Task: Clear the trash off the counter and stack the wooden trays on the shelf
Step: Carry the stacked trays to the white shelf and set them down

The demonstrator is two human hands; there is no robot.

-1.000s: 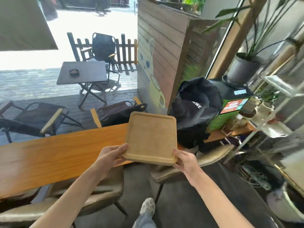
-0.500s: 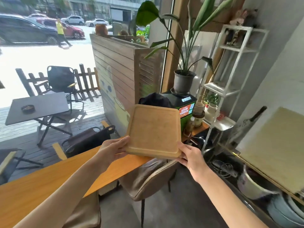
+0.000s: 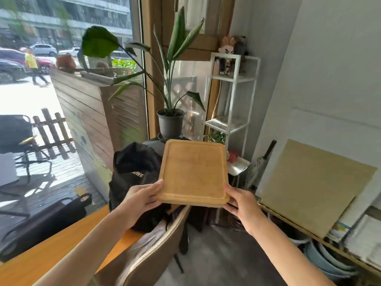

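I hold a light wooden tray (image 3: 193, 172) flat in front of me, rim side up; a second edge under its near side suggests another tray beneath. My left hand (image 3: 142, 196) grips its near left corner, my right hand (image 3: 240, 201) its near right corner. Behind the tray stands a white metal shelf (image 3: 233, 124) with several tiers. The orange wooden counter (image 3: 61, 244) runs along the lower left.
A black backpack (image 3: 134, 172) sits on the counter end, a potted plant (image 3: 171, 120) behind it. A beige chair back (image 3: 156, 250) is just below my arms. A tan board (image 3: 313, 186) leans on the right wall above papers and bowls.
My view has swung right and upward, carrying the tray with both hands away from the counter. The white shelf now stands directly behind the tray, and closer.
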